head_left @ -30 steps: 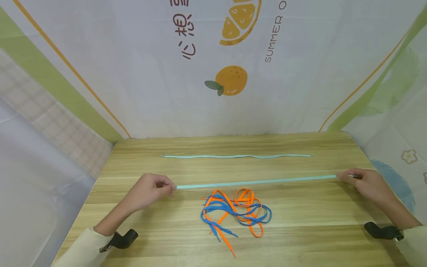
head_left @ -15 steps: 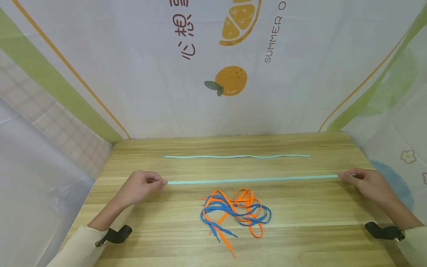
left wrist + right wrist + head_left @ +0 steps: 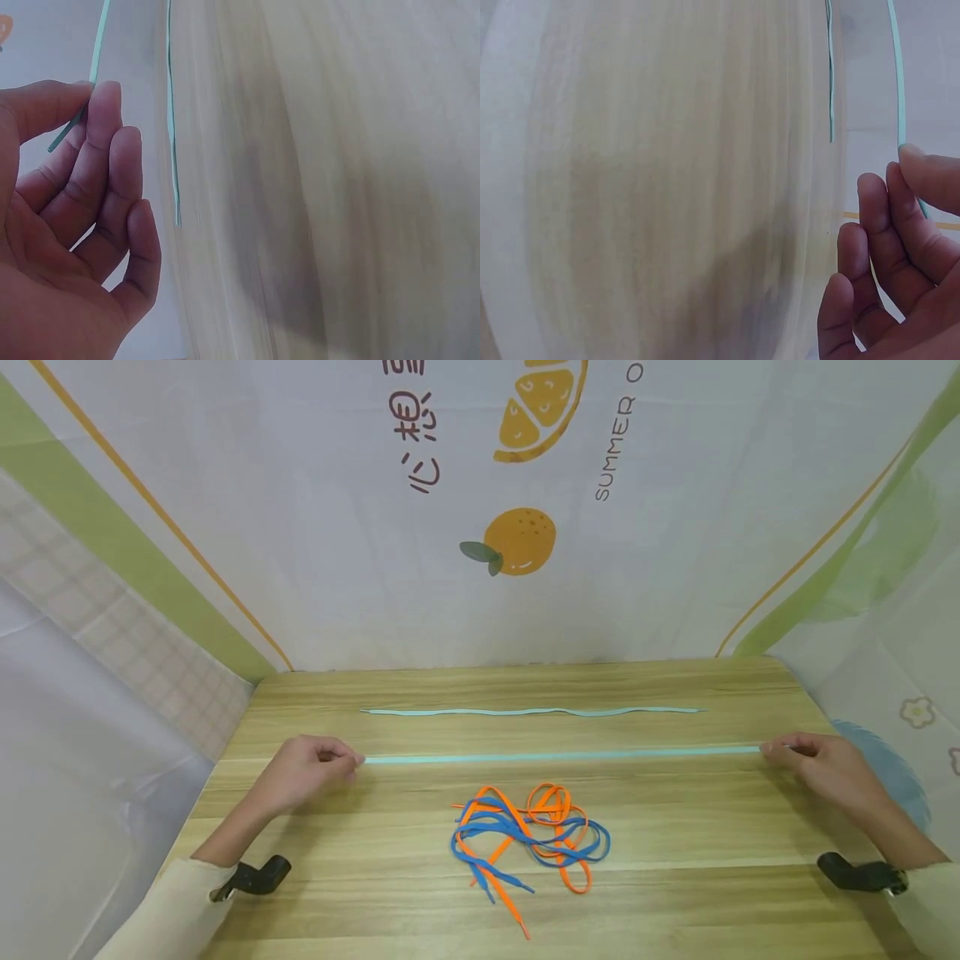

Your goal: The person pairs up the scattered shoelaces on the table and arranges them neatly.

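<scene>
A mint-green shoelace (image 3: pixel 562 755) is stretched straight between the two hands, above the table. The left hand (image 3: pixel 315 770) pinches it near one end between thumb and forefinger; in the left wrist view a short tip of the shoelace (image 3: pixel 66 133) sticks out past the thumb. At the other end the right hand (image 3: pixel 813 767) pinches it the same way, and a bit of the tip shows behind the fingers (image 3: pixel 877 199) in the right wrist view. A second mint-green shoelace (image 3: pixel 495 712) lies slightly wavy along the far part of the table, beyond the held one.
On the wooden table (image 3: pixel 675 902), nearer the person, lies a loose tangle of orange shoelaces (image 3: pixel 512 906) and blue shoelaces (image 3: pixel 480 831). A white printed cloth (image 3: pixel 360 593) hangs at the table's far edge, with more cloth at both sides.
The left hand has moved left and away from the person, drawing the shoelace's left end along, so more of it spans the hands. The right hand has shifted only slightly farther away.
</scene>
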### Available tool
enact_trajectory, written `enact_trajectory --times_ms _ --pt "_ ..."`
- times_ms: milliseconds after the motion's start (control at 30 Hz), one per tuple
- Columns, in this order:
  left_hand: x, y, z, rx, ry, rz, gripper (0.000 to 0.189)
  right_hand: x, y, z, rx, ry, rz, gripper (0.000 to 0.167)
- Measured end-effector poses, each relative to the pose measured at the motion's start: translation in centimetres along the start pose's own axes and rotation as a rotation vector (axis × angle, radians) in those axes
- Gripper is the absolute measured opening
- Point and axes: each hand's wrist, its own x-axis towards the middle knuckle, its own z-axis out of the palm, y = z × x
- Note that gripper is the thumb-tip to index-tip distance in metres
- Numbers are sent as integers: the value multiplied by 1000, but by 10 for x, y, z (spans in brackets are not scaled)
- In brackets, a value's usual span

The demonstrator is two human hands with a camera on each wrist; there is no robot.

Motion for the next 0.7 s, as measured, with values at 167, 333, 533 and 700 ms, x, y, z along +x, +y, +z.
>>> enact_trajectory --times_ms 167,333,533,700 --pt "3 -2 -4 13 11 -2 21 3 -3 -2 5 12 -23 44" --pt "7 -3 -8 32 26 5 22 5 -6 -5 -17 7 -19 44" --pt "12 -6 -11 49 31 -2 23 8 -11 -8 -24 12 -31 41" --pt "17 -7 -14 64 53 -9 25 13 -15 -9 -29 31 -40 40"
